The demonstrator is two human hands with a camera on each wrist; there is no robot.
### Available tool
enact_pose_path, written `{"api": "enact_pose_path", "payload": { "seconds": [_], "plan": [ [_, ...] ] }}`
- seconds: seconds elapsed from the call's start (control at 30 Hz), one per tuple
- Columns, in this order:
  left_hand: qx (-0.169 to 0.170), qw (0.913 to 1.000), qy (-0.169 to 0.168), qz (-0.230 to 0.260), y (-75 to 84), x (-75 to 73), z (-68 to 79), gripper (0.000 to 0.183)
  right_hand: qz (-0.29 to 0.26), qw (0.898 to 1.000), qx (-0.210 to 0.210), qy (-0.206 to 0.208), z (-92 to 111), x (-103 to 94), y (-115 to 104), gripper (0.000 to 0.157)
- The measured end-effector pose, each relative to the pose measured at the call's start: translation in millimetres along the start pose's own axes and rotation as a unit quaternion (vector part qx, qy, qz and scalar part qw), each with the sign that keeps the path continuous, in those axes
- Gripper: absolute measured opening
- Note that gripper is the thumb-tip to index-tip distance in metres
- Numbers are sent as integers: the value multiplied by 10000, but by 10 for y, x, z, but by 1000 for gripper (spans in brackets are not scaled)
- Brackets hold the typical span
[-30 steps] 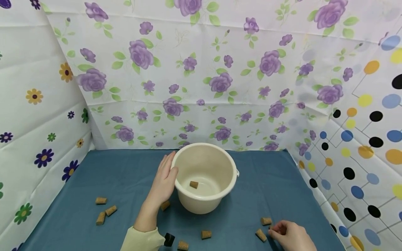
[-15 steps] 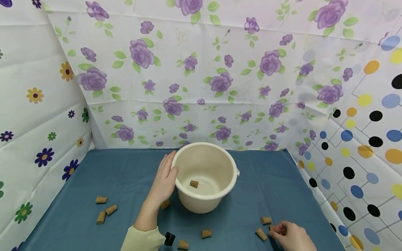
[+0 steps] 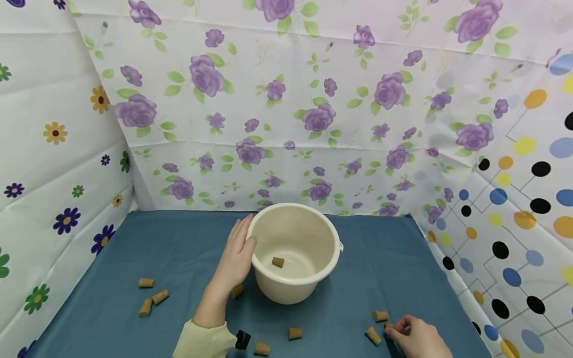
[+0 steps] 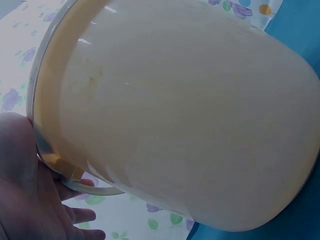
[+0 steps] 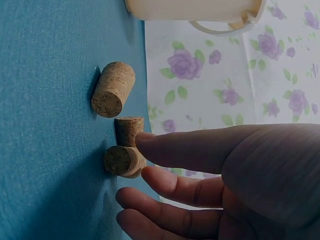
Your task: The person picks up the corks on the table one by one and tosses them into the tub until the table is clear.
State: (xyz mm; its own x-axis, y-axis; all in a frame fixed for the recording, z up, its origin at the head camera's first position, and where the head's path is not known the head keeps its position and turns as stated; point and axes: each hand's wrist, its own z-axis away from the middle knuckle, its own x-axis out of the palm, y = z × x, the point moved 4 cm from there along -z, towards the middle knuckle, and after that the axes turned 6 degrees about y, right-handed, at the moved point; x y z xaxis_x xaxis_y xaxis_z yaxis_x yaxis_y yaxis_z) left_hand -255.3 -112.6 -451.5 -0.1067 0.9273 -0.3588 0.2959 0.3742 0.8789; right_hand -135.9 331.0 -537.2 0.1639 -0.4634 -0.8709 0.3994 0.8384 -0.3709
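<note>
Touching plain cream bucket [image 4: 175,115], left hand [image 3: 235,252], pinching cork [image 5: 121,161], right hand [image 3: 416,336]

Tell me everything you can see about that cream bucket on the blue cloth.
The round, cream, plastic-looking bucket stands upright on the blue fabric cloth, its open top facing up. It has a thick rim, a smooth, shiny wall with faint brownish marks, and a thin, pale, curved handle hanging on the far side. One short brown cork cylinder lies inside on its floor. The person's left hand touches its left side at the rim.
</note>
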Motion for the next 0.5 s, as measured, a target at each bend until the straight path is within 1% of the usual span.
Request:
{"api": "enact_pose_path", "payload": {
  "seconds": [0.2,0.5],
  "plan": [
    [-21,10000,-3,14,-9,4,7,59,-10,9999,127,-80,-20,10,30,33],
    [11,10000,-30,-21,-9,-1,1,59,-41,9999,107,-117,-33,51,50,39]
  ]
}}
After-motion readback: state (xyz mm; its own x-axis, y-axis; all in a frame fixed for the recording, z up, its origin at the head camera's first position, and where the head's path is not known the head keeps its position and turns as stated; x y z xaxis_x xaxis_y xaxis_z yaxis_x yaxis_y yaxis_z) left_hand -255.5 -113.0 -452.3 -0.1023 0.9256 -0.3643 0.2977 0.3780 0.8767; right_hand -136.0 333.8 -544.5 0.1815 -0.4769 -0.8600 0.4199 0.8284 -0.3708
